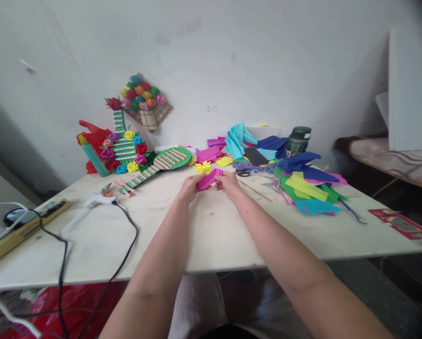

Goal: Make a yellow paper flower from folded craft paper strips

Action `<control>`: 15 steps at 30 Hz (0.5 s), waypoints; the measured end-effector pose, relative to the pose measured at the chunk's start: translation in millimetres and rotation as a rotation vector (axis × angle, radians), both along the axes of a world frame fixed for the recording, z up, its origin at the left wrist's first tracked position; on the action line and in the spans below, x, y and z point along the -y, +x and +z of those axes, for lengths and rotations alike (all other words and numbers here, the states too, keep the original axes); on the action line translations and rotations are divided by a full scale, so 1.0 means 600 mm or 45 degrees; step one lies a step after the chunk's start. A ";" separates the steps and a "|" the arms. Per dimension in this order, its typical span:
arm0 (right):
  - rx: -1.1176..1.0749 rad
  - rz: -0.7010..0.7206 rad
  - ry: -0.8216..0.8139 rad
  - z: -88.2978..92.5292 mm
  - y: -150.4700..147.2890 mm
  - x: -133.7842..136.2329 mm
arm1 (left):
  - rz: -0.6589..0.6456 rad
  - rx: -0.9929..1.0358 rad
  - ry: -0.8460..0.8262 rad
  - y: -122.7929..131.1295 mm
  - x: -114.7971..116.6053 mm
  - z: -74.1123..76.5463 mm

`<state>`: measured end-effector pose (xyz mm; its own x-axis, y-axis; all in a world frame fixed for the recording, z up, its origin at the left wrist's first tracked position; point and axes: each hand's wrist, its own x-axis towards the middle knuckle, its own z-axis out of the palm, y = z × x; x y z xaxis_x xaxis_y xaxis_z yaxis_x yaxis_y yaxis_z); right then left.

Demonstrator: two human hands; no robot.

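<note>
Between my two hands a strip of magenta crepe paper (207, 181) is stretched just above the white table. My left hand (190, 186) pinches its left end, and my right hand (228, 182) grips the folded right end. Right behind the paper lies a yellow paper flower (203, 167). A pair of black-handled scissors (243, 174) rests close to my right hand, with a thin wooden stick (255, 189) in front of it. Left of my hands is a green guitar-shaped board (172, 159) covered with pale sticks.
Coloured crepe sheets (308, 188) pile up at the right, near a dark green bottle (298, 140) and a phone (255, 156). At the left are a glue gun (101, 199) with its black cord, a power strip (30, 226) and a flower-decked guitar (124, 146).
</note>
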<state>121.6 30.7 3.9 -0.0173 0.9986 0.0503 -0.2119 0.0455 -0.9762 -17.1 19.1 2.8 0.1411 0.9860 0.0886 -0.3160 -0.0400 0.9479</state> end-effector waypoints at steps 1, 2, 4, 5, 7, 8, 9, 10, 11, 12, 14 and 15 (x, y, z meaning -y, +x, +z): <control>-0.015 0.005 -0.003 0.000 0.000 0.000 | -0.005 0.035 -0.045 -0.001 0.000 0.001; -0.024 0.008 -0.007 -0.001 -0.001 -0.001 | -0.017 0.056 -0.073 -0.001 0.001 0.002; -0.029 0.011 -0.008 -0.001 -0.002 -0.001 | -0.061 0.057 -0.072 -0.003 0.001 0.001; -0.029 0.009 -0.003 -0.002 -0.002 -0.001 | -0.076 0.041 -0.056 -0.004 0.000 0.000; -0.029 0.002 0.014 -0.001 -0.002 0.000 | -0.099 -0.007 -0.019 -0.006 -0.001 -0.004; -0.030 0.000 0.024 0.000 -0.001 0.001 | -0.102 -0.033 -0.006 -0.007 -0.002 -0.007; -0.030 0.004 0.032 0.001 0.000 0.002 | -0.100 -0.056 0.002 -0.007 -0.002 -0.009; -0.026 0.016 0.038 0.002 0.001 0.003 | -0.094 -0.078 0.010 -0.008 -0.003 -0.011; -0.019 0.036 0.045 0.003 0.002 0.004 | -0.090 -0.100 0.019 -0.009 -0.004 -0.013; -0.009 0.059 0.052 0.004 0.004 0.005 | -0.082 -0.116 0.029 -0.009 -0.005 -0.013; 0.017 0.091 0.066 0.006 0.007 0.006 | -0.059 -0.129 0.046 -0.010 -0.006 -0.014; 0.032 0.096 0.071 0.007 0.009 0.007 | -0.048 -0.129 0.053 -0.010 -0.006 -0.013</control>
<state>126.8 26.8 8.0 -0.0940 0.9901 0.1044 -0.1920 0.0849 -0.9777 -22.9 22.7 -5.0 0.1882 0.9756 0.1130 -0.2206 -0.0701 0.9728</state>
